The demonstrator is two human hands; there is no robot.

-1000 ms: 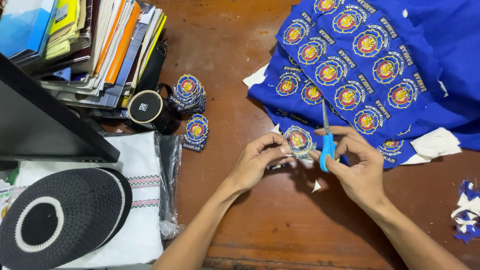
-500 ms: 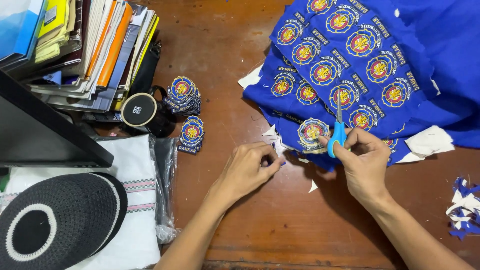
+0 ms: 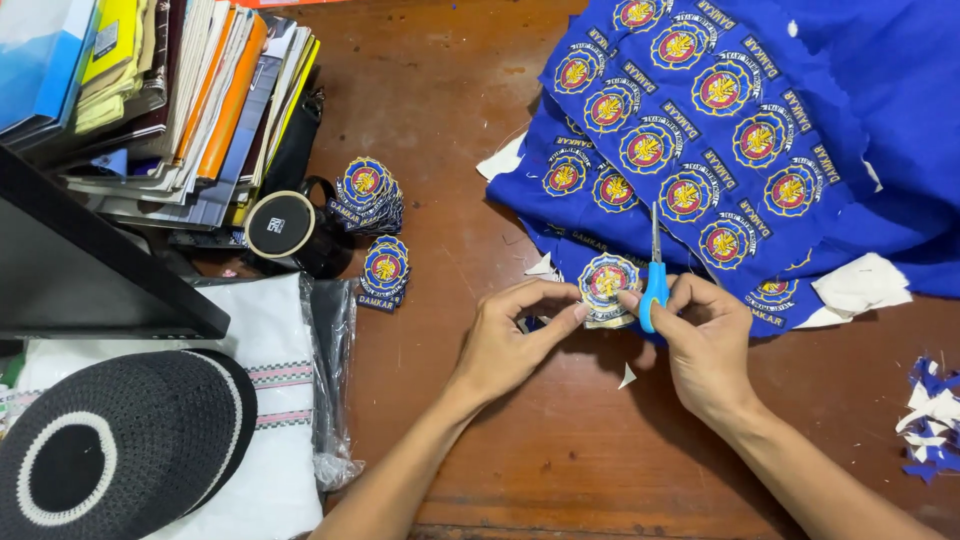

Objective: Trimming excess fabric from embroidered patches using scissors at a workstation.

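My left hand (image 3: 515,335) pinches the lower left edge of a round embroidered badge (image 3: 607,280), blue with a red and gold centre. My right hand (image 3: 705,335) touches the badge's right edge with its fingertips and holds small blue-handled scissors (image 3: 654,275), blades pointing up and away from me. Behind the badge lies a blue cloth sheet (image 3: 800,130) stitched with several rows of matching badges. A small white scrap (image 3: 627,377) lies on the wooden table (image 3: 560,450) between my wrists.
Two piles of cut badges (image 3: 372,195) sit next to a black mug (image 3: 290,230). Stacked books and folders (image 3: 170,90) fill the upper left. A black and white knitted cap (image 3: 110,450) rests on bagged white cloth (image 3: 280,400). Blue and white trimmings (image 3: 932,420) lie far right.
My left hand, apart from the badge half a second ago, has come back and taken hold of its edge. The right hand with the scissors moved slightly down toward me.
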